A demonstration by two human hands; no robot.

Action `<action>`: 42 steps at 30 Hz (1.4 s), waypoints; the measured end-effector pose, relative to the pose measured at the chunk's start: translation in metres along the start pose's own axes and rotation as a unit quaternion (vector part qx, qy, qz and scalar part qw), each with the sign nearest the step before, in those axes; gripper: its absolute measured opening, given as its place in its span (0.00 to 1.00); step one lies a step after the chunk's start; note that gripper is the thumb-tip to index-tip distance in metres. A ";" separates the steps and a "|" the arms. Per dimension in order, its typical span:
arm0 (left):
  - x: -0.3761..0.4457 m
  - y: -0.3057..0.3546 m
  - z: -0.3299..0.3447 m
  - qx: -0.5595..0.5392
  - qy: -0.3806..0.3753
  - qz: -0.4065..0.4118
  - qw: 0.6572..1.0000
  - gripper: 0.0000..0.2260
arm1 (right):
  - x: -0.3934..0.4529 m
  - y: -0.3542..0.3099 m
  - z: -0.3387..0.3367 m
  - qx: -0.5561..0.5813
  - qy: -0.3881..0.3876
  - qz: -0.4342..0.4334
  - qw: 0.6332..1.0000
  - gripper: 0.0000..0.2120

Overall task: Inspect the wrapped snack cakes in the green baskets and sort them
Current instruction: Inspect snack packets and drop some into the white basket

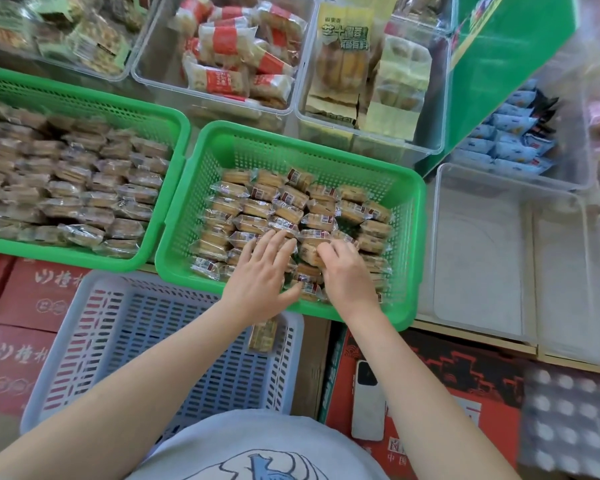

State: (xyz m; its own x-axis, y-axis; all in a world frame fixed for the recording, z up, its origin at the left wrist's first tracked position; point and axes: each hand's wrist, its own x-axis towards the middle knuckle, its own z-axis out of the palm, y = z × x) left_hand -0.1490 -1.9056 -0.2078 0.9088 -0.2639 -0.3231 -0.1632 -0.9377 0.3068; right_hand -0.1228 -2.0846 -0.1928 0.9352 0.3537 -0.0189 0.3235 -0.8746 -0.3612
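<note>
A green basket (409,237) in the middle holds several wrapped snack cakes (257,209) in clear wrappers with red labels. Both hands are inside it at its near edge. My left hand (260,275) lies flat on the cakes, its fingers straight and spread. My right hand (343,268) has its fingers curled onto a cake (309,251) between the two hands. A second green basket (167,119) at the left is full of the same cakes (73,188). One wrapped cake (262,336) lies in the pale blue-grey basket (84,341) below.
Clear bins at the back hold red-banded snacks (232,53) and yellow-packed cakes (343,71). An empty clear bin (478,258) stands at the right. Red cartons (440,393) lie below, one with a white phone (368,400) on it. Blue packets (506,140) sit far right.
</note>
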 end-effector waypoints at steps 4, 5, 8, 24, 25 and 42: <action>0.008 0.000 0.001 0.006 -0.039 -0.012 0.999 0.34 | 0.001 -0.005 -0.004 -0.025 -0.009 0.000 1.000 0.11; 0.009 0.000 0.002 0.007 -0.038 -0.018 0.999 0.35 | 0.002 -0.008 -0.004 -0.031 -0.009 0.009 0.999 0.11; 0.009 -0.001 0.006 0.002 -0.024 -0.030 0.999 0.36 | 0.010 -0.019 0.001 -0.065 -0.025 0.035 0.997 0.08; 0.008 -0.001 0.003 0.027 -0.051 0.003 0.998 0.29 | 0.053 -0.002 0.015 -0.094 -0.061 0.069 0.991 0.11; 0.008 -0.001 0.002 0.026 -0.058 0.001 0.998 0.29 | 0.054 -0.001 0.017 -0.100 -0.060 0.067 0.991 0.11; 0.008 0.000 0.001 0.006 -0.058 -0.007 0.998 0.29 | 0.049 -0.006 0.012 -0.008 -0.092 0.135 0.987 0.16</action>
State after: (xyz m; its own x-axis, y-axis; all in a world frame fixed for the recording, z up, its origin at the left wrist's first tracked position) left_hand -0.1418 -1.9078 -0.2119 0.8611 -0.2734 -0.4286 -0.1551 -0.9441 0.2908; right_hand -0.0803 -2.0582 -0.2033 0.9460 0.1606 -0.2817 0.0702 -0.9496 -0.3056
